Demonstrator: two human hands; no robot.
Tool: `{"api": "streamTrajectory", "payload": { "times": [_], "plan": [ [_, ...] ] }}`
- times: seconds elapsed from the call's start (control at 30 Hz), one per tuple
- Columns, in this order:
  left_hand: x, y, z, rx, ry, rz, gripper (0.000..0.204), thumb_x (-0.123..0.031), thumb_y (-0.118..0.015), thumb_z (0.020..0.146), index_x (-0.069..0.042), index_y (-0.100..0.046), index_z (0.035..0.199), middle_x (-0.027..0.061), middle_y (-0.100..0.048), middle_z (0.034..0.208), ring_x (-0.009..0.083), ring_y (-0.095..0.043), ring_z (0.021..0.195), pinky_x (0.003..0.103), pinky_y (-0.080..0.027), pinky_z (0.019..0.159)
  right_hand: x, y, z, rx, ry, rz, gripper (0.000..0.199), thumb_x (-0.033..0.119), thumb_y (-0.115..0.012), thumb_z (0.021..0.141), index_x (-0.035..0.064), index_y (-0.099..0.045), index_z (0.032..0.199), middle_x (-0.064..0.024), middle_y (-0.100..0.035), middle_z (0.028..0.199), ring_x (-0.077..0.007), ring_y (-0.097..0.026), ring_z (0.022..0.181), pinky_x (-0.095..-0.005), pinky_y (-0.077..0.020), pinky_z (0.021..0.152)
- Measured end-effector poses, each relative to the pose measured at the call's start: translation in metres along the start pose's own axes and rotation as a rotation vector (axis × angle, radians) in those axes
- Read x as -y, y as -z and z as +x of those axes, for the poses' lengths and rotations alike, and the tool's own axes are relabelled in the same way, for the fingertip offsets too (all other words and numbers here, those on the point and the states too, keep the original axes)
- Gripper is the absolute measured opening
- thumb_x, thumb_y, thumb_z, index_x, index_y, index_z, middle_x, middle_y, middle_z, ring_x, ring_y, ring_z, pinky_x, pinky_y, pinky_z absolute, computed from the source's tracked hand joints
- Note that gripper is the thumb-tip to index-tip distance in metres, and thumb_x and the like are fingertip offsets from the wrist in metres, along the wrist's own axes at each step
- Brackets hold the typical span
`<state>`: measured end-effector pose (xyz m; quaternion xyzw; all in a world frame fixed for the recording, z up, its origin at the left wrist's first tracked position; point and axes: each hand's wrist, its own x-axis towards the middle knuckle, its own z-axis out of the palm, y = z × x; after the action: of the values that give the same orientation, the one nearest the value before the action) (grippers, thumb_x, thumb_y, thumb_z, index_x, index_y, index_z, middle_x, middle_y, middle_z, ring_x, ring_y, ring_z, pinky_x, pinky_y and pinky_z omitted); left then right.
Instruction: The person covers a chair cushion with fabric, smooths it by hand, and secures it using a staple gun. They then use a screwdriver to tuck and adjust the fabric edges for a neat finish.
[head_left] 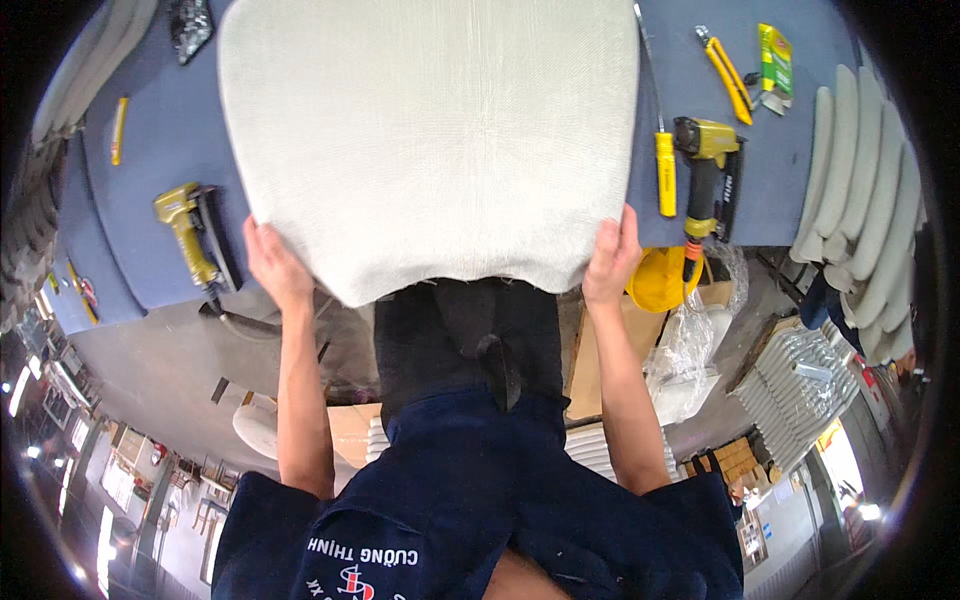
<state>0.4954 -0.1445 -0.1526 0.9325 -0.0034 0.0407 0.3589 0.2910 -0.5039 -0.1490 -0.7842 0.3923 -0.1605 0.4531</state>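
Observation:
A large off-white fabric-covered seat pad (430, 140) lies in front of me, its near edge curving inward at the middle and overhanging the table's front. My left hand (278, 268) grips its near left corner, fingers along the side edge. At the near right corner my right hand (610, 262) holds the pad the same way. Both thumbs and fingers close on the rim; the fingers under the pad are hidden. Nearest to my left hand is an olive-yellow staple gun (190, 235). Beyond my right hand lie a second staple gun (708, 180) and a yellow-handled screwdriver (666, 172).
The blue-grey covered table (140, 240) carries a yellow cutter knife (728, 78), a green-yellow packet (775, 62) and a yellow marker-like stick (119, 130). A yellow container (655, 283) sits below the right edge. Several pale pads (850, 170) stand stacked at the far right.

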Motion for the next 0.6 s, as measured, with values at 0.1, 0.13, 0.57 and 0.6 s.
{"api": "streamTrajectory", "payload": {
  "times": [0.1,0.13,0.57,0.6],
  "plan": [
    [0.065,-0.004,-0.013,-0.047,-0.064,-0.143,0.058,-0.039,-0.033,0.112,0.011,-0.061,0.121,0.0176,-0.068,0.115,0.0264,-0.065,0.094,0.040,-0.051,0.085,-0.026,-0.004,-0.017,-0.115,0.036,-0.042,0.057,0.042,-0.045,0.105,-0.0099,-0.061,0.124,-0.0225,-0.073,0.108,-0.0309,-0.071,0.097,-0.0413,-0.0533,0.086],
    [0.062,-0.010,-0.017,-0.083,-0.025,-0.168,0.059,-0.038,-0.031,0.112,0.011,-0.062,0.120,0.0173,-0.069,0.113,0.0254,-0.065,0.092,0.039,-0.052,0.084,-0.034,-0.007,-0.018,-0.148,0.053,-0.034,0.058,0.042,-0.044,0.106,-0.0109,-0.061,0.124,-0.0220,-0.072,0.109,-0.0298,-0.070,0.099,-0.0403,-0.0527,0.087],
    [0.042,0.000,-0.011,-0.189,-0.104,0.094,0.062,-0.053,-0.041,0.109,-0.003,-0.064,0.139,0.0227,-0.066,0.138,0.0422,-0.060,0.132,0.047,-0.045,0.110,-0.035,-0.011,-0.007,-0.183,0.244,-0.096,0.071,0.060,-0.051,0.105,-0.0073,-0.072,0.112,-0.0219,-0.073,0.091,-0.0326,-0.066,0.086,-0.0425,-0.0513,0.085],
    [0.040,0.010,-0.011,-0.112,-0.165,0.041,0.066,-0.057,-0.043,0.108,-0.001,-0.063,0.138,0.0244,-0.067,0.137,0.0426,-0.060,0.131,0.046,-0.045,0.110,-0.028,-0.003,-0.004,-0.199,0.258,-0.085,0.072,0.062,-0.053,0.104,-0.0062,-0.072,0.109,-0.0242,-0.071,0.089,-0.0351,-0.065,0.084,-0.0431,-0.0512,0.085]
  ]
}}
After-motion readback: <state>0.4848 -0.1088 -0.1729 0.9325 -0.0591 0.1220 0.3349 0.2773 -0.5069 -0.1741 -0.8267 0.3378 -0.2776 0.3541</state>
